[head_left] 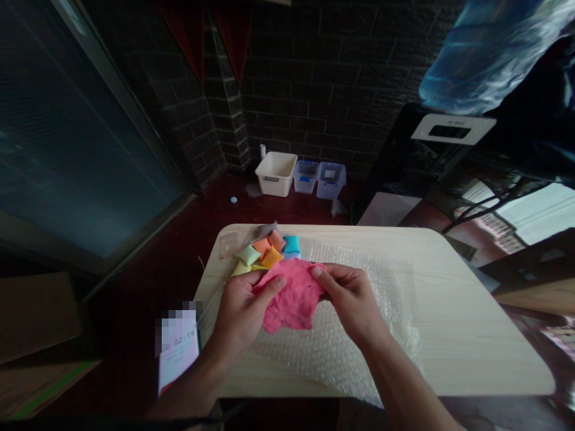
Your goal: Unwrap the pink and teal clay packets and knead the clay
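Observation:
A flattened, uneven sheet of pink modelling clay (294, 296) is held up over the table, its lower edge hanging ragged. My left hand (245, 302) grips its left side, thumb in front and the other fingers mostly hidden behind. At the upper right edge, my right hand (353, 293) pinches the clay between thumb and fingers. Just beyond the hands lies a pile of small pillow-shaped packets in several colours, among them an orange packet (272, 257), a pale green packet (248, 255) and a blue packet (291, 244).
Bubble wrap (386, 299) covers the middle of the pale wooden table (467, 311). A clear bag (230, 245) lies at the far left corner. By the left edge is a lit phone (179, 353). On the floor behind stand a white bin (276, 179) and clear boxes (331, 182); a water dispenser (453, 129) is at right.

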`<state>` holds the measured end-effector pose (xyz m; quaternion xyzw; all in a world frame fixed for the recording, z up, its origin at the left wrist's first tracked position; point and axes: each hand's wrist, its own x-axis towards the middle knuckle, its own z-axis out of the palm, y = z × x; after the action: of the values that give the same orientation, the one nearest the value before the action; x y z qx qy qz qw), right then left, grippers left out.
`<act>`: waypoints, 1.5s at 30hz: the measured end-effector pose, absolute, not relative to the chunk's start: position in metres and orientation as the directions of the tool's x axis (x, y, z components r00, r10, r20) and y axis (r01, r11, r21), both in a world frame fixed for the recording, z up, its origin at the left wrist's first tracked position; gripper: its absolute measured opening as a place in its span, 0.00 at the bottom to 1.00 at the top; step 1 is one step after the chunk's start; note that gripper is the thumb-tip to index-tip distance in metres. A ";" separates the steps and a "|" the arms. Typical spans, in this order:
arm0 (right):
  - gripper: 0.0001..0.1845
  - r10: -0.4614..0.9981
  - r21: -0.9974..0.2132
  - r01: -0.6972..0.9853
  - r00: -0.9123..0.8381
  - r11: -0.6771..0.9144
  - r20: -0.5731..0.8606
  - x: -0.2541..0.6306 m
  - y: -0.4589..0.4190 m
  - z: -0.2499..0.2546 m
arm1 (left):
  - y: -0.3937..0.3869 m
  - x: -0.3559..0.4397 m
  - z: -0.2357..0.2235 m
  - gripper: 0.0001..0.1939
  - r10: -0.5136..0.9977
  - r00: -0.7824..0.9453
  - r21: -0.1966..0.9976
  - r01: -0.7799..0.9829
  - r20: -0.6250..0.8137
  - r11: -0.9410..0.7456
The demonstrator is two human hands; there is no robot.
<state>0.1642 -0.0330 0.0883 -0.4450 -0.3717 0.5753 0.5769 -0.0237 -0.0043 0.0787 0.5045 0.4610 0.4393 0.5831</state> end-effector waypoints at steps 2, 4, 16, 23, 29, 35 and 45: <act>0.19 0.994 -0.926 -0.367 0.028 -0.093 -0.110 0.163 -0.032 0.087 | -0.004 -0.023 0.079 0.15 0.982 0.170 0.994 -0.057 -0.086 0.097; 0.17 0.993 -0.921 -0.370 -0.035 -0.120 -0.116 0.163 -0.032 0.084 | -0.004 -0.023 0.079 0.15 0.984 0.152 0.991 -0.078 -0.092 0.104; 0.15 0.992 -0.938 -0.339 0.068 -0.077 -0.106 0.179 -0.029 0.085 | 0.001 -0.021 0.085 0.15 0.897 0.375 0.852 -0.366 -0.233 0.374; 0.17 0.984 -0.887 -0.428 -0.042 -0.174 -0.173 0.162 -0.033 0.079 | -0.006 -0.020 0.083 0.17 0.926 0.324 0.934 -0.230 -0.192 0.274; 0.13 0.994 -0.970 -0.225 0.034 -0.094 -0.104 0.166 -0.033 0.080 | -0.009 -0.019 0.083 0.18 0.920 0.320 0.902 -0.287 -0.227 0.323; 0.12 0.993 -0.972 -0.212 0.031 -0.104 -0.113 0.169 -0.034 0.081 | -0.006 -0.019 0.082 0.17 0.913 0.342 0.907 -0.270 -0.222 0.322; 0.11 0.994 -0.975 -0.210 0.061 -0.071 -0.086 0.169 -0.033 0.077 | -0.007 -0.015 0.085 0.14 0.898 0.371 0.828 -0.407 -0.237 0.386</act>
<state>0.1690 -0.0335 0.0773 -0.4816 -0.4070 0.5512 0.5464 -0.0153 -0.0071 0.0848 0.3449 0.3561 0.4335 0.7526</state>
